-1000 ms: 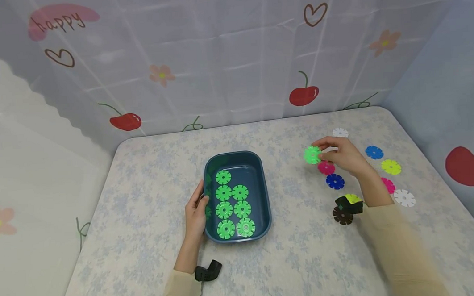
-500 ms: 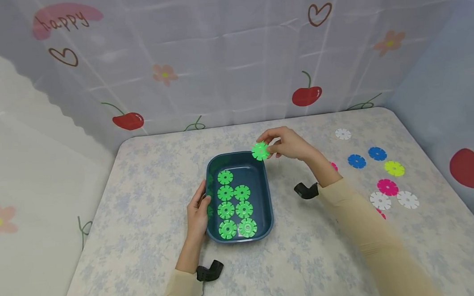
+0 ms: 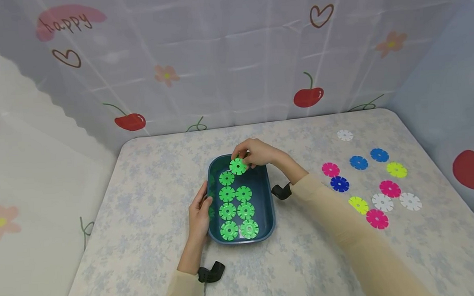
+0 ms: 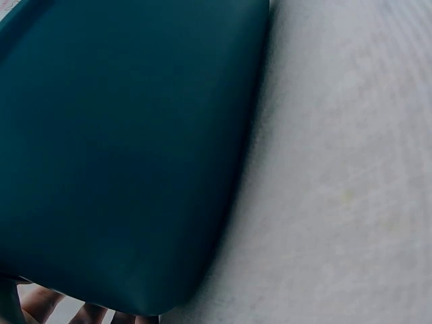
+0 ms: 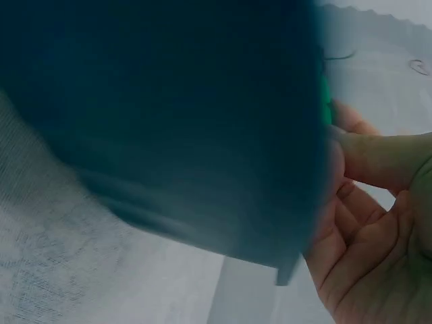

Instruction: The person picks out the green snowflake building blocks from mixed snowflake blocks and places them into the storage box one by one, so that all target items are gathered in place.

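Observation:
In the head view, a dark blue rectangular tray [image 3: 259, 182] holds several green snowflake discs [image 3: 228, 211], laid flat in two columns. My left hand [image 3: 198, 217] grips the tray's left side, thumb over the rim; in the left wrist view its fingers [image 4: 88, 314] show past the tray wall [image 4: 135, 135]. My right hand [image 3: 259, 152] pinches another green snowflake disc [image 3: 235, 170] above the tray's far end, close behind the front disc of the left column. The right wrist view shows the tray wall [image 5: 169, 135] covering most of that disc, of which a green edge [image 5: 326, 101] shows.
On the right of the patterned table [image 3: 151, 192] lie several loose snowflake discs: pink [image 3: 377, 219], dark blue [image 3: 339, 184], light blue [image 3: 359, 162], yellow [image 3: 397, 169] and white [image 3: 410, 201]. A printed curtain [image 3: 233, 67] hangs behind the table's far edge.
My right hand has carried the green snowflake disc leftward from above the loose discs to over the tray's far end. My left hand stays on the tray's side.

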Tool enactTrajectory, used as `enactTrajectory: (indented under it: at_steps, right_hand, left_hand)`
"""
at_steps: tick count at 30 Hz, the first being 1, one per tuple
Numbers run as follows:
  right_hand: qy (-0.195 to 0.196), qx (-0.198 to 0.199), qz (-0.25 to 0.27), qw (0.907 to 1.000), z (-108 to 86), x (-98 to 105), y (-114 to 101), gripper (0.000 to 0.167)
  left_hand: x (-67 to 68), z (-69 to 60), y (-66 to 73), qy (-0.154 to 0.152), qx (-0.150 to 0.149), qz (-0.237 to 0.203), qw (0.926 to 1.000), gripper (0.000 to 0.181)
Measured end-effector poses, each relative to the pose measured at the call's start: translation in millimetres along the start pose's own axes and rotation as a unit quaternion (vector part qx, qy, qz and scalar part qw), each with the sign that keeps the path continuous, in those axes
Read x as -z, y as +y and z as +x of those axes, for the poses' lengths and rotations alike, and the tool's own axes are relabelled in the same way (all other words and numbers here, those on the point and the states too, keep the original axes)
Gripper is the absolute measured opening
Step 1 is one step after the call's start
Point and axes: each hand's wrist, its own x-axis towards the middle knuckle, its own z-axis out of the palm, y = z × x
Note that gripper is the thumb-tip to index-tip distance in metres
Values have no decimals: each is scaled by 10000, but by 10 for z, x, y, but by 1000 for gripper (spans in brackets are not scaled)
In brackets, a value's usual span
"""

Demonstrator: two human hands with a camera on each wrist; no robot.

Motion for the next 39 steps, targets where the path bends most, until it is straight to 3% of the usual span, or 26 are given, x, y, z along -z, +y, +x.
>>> enactTrajectory:
  at_steps: [7,19,26,39]
  right_hand:
    - [-391,-60,-407,9984,44,-99,-6,35]
    - [-395,-99,-1039,9938,48,-193,14,42]
    - [-205,-118,-1379,9902,57,-234,14,45]
    - [-222,-150,-1968,9801,91,-263,-16,41]
  left_hand:
    - [4,-13,-7,-17,48,-1,10000,50]
    - [11,-27,-11,-11,25,98,9999,50]
    - [6,-24,1,-42,76,30,10000,50]
    - [16,-14,-4,-138,-57,1,9999,50]
